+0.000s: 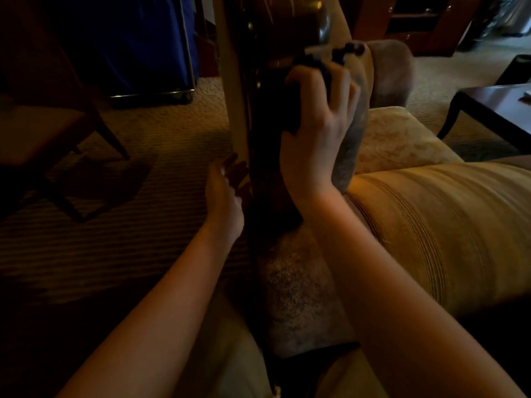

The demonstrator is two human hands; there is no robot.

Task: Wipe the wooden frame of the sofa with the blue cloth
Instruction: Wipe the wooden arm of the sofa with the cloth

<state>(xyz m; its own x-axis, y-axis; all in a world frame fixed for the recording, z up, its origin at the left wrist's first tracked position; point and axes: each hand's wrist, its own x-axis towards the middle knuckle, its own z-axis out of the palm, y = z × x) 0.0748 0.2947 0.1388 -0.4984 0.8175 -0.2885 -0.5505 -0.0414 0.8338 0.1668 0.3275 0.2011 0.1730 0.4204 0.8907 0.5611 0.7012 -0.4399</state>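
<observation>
Dark polished wood: wooden frame [258,116] of sofa arm, running up the centre of the head view, brass-coloured studs along its edge, pale panel on its outer face. Blue cloth [330,63] bunched against upper part of that frame, pressed there under right hand [319,124]; fingers curled over the wad, thumb down the frame side, a grip that looks suited to rubbing along the rail. Cloth mostly covered by the hand; only dark blue folds above the knuckles visible, blurred, so extent of contact with wood hard to judge. Left hand [227,193] lower down, just beside outer face of frame, fingers straight and relaxed, holding nothing; fingertips in shadow, touching or merely near the wood not determinable; probably placed as a steadying hand. Upholstered arm pad [353,133], grey-brown, directly behind right hand. Gold striped cushion [431,231] at right, pale patterned seat cushion [402,133] beyond it. Ribbed carpet [143,225] to the left. Blue fabric bin [129,38] with metal base at upper left, top cut off. Dark side table [494,104] at right edge, partly cropped. Lower frame section lost in shadow; dust or finish condition not discernible. Scene dim throughout.
</observation>
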